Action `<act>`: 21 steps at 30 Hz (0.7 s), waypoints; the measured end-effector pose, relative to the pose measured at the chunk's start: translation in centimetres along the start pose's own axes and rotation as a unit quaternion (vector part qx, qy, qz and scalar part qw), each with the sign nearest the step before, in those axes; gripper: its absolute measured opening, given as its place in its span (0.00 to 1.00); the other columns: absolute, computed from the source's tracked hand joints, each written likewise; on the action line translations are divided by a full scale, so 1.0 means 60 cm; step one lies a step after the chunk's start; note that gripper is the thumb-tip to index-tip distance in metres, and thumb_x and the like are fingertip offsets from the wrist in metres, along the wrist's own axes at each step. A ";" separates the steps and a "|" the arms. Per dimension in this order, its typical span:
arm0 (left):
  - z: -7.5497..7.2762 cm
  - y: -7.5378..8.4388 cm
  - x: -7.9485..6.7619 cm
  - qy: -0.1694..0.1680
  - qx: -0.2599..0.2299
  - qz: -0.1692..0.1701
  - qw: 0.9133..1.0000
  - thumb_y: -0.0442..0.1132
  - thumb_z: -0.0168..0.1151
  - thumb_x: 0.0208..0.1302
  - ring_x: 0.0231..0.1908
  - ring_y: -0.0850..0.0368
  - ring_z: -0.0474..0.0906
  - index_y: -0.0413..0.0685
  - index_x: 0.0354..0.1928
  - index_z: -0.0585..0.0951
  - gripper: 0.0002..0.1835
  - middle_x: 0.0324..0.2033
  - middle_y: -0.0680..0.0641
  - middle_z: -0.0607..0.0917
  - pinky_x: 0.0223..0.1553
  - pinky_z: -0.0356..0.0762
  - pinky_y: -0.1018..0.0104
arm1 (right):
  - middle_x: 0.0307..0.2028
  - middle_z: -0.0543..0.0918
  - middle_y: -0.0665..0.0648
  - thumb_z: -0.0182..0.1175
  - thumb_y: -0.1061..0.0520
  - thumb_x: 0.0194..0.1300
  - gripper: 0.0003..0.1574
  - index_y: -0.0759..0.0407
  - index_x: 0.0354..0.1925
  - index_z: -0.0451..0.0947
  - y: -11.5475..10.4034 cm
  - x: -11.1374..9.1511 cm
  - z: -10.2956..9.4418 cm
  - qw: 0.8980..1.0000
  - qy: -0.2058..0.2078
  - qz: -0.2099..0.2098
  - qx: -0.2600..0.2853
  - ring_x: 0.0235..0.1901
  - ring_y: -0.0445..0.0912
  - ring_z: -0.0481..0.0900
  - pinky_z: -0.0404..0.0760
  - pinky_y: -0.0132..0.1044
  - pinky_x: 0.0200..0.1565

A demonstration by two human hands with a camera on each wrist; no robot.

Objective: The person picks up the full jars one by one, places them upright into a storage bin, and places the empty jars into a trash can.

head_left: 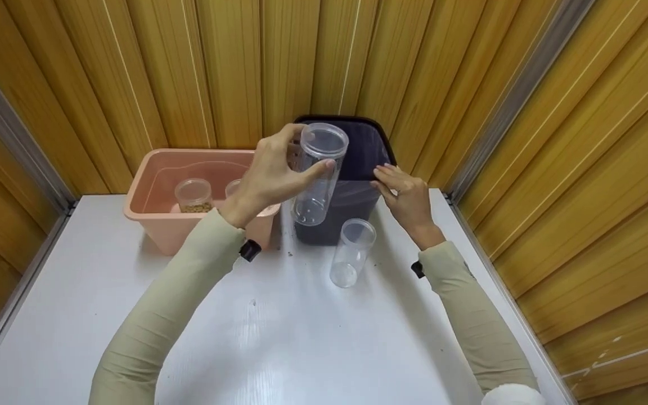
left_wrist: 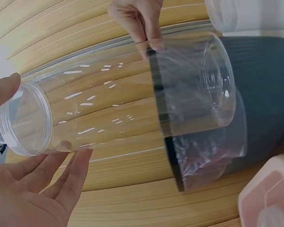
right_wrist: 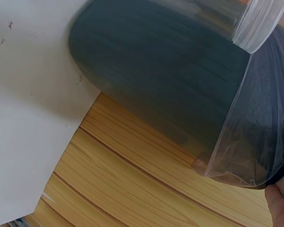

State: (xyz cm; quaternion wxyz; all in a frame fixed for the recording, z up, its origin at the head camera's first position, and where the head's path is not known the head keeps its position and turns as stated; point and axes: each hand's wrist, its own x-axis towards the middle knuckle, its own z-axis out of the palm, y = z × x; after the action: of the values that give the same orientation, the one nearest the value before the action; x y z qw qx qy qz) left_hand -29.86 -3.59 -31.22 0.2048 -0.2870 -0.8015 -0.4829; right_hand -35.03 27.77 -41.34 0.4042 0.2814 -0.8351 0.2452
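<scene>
Jar (left_wrist: 113,101), tall, clear and smooth-walled, catches the light in short white streaks and has a ringed band round its upper end and a round base below. It is held in the air toward the back edge of the worktop (head_left: 296,337), tilted a little, in front of a dark bin (head_left: 313,236) that stands right of the middle by that edge; whether the two touch I cannot tell. The left hand (head_left: 276,171) has it near the banded end, thumb on one side and fingers (left_wrist: 78,175) against the other, parted by just the width of the cylinder. The right hand (head_left: 408,197) pinches the bin's rim on the side nearer the worktop's right edge, where a see-through bag (right_wrist: 255,118) folds over it. Both forearms reach in from the front edge, the left slanting rightward, the right slanting leftward. A second clear jar (head_left: 353,256) stands before the bin, and a pink basket (head_left: 166,233), nearer the back left corner, holds a container (head_left: 194,194) of brown pellets.
</scene>
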 end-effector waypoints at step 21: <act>-0.019 0.066 0.105 0.008 -0.009 0.020 1.000 0.60 0.74 0.65 0.50 0.56 0.89 0.46 0.67 0.78 0.37 0.56 0.50 0.89 0.51 0.87 0.65 | 0.51 0.91 0.62 0.73 0.58 0.69 0.17 0.63 0.54 0.90 0.005 -0.018 -0.031 1.000 -0.007 0.021 -0.017 0.57 0.59 0.89 0.85 0.53 0.63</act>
State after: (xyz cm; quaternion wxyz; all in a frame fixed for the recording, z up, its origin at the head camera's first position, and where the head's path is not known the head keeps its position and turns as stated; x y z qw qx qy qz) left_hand -31.93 -1.49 -24.26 0.2179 -0.3010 -0.7895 -0.4884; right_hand -33.68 29.46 -41.26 0.3976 0.2587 -0.8477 0.2375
